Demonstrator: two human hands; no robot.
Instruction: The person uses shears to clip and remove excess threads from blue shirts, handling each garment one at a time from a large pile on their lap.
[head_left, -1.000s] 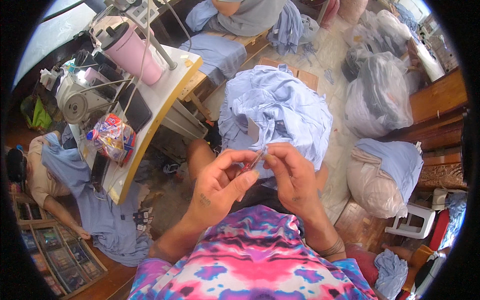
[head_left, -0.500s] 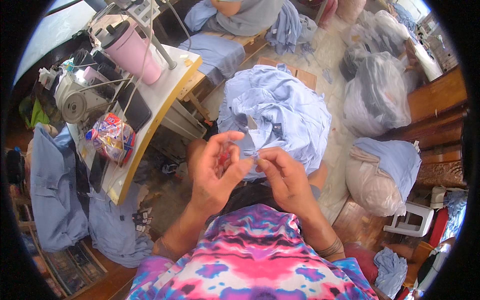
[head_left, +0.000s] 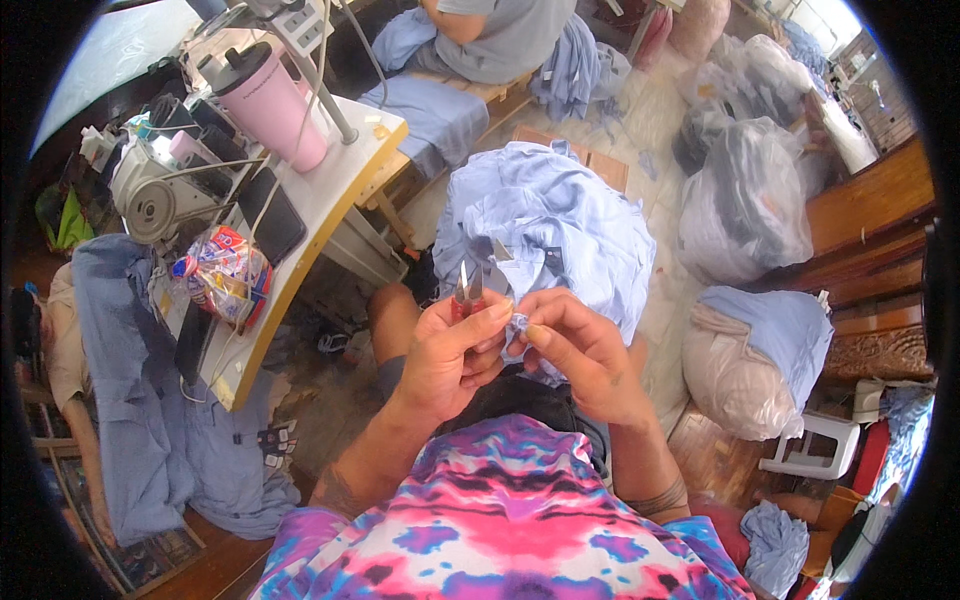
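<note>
left hand (head_left: 445,355) grip clamped on pointed metal snips (head_left: 467,290), right hand (head_left: 580,350) pinching crumpled blue cloth (head_left: 545,230).

The cloth (head_left: 545,225) heaped on the lap is pale blue. The snips (head_left: 467,297) have red handles and silver blades. The shirt (head_left: 500,520) is tie-dyed pink, purple and blue. The tumbler (head_left: 270,105) near the desk's (head_left: 330,195) far edge is pink with a black lid; the desk is white, edged yellow.

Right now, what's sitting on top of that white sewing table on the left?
On the white table: a pink lidded tumbler, a dark phone, a colourful snack bag and a sewing machine. The bag and machine hide whatever lies beneath them.
</note>
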